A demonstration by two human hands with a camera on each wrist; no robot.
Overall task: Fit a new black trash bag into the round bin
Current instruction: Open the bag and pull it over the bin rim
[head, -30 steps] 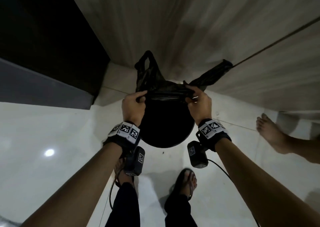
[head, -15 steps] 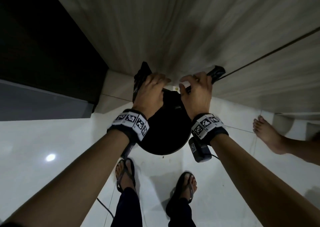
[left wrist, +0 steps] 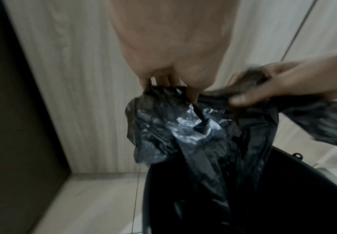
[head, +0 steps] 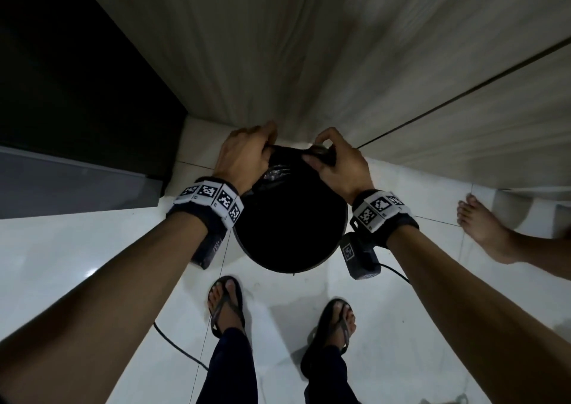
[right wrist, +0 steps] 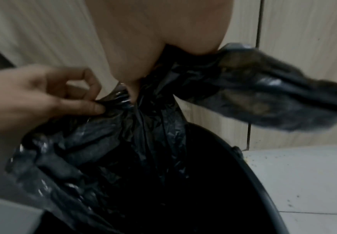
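A round black bin [head: 290, 261] stands on the white floor against the wood-grain wall. The black trash bag [head: 278, 173] hangs into it from its far side, crumpled and glossy [left wrist: 183, 126] [right wrist: 107, 158]. My left hand [head: 247, 153] pinches the bag's top edge at the far left of the rim [left wrist: 185, 93]. My right hand [head: 330, 159] grips the bag's edge at the far right, and a loose handle flap [right wrist: 267, 95] trails out past the palm. The two hands are close together above the far rim.
A dark cabinet [head: 77, 79] stands at the left, the pale wood-grain wall [head: 309, 48] right behind the bin. Another person's bare foot [head: 482, 227] is on the floor at the right. My sandalled feet [head: 227, 304] stand just before the bin, with a cable [head: 176, 345] on the tiles.
Both hands went from the bag's near edge over the bin's middle to its far side by the wall. The upstanding bag handles are now bunched in the hands.
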